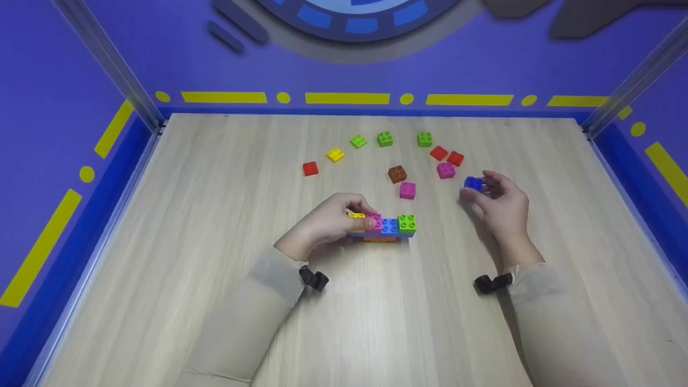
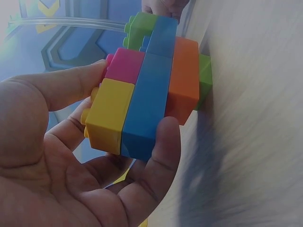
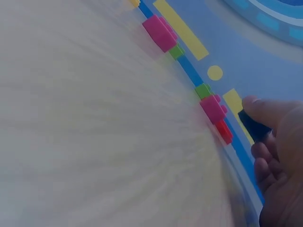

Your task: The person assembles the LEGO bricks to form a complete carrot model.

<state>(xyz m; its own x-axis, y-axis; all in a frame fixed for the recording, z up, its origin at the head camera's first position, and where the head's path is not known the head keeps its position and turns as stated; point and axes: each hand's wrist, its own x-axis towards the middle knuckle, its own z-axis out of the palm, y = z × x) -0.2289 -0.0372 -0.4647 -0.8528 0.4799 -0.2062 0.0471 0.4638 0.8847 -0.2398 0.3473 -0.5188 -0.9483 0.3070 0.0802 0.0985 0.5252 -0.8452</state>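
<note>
My left hand (image 1: 336, 217) grips a built stack of toy bricks near the table's middle. In the left wrist view the stack shows a long blue brick (image 2: 147, 94) with a yellow brick (image 2: 110, 116), a pink brick (image 2: 125, 66) and a green brick (image 2: 142, 30) on its studded side. Beneath the blue layer come an orange brick (image 2: 183, 78) and a light green brick (image 2: 204, 80). The thumb touches the pink brick. Off to the right, my right hand (image 1: 505, 207) pinches a dark blue brick (image 1: 473, 183) between thumb and fingers.
Loose bricks lie beyond the hands: a brown brick (image 1: 397, 173), pink bricks (image 1: 407, 190), green bricks (image 1: 385, 139), a yellow brick (image 1: 335, 154) and red bricks (image 1: 310, 169). Blue-purple panels (image 1: 344, 75) wall the wooden table (image 1: 226, 177) at the back and both sides.
</note>
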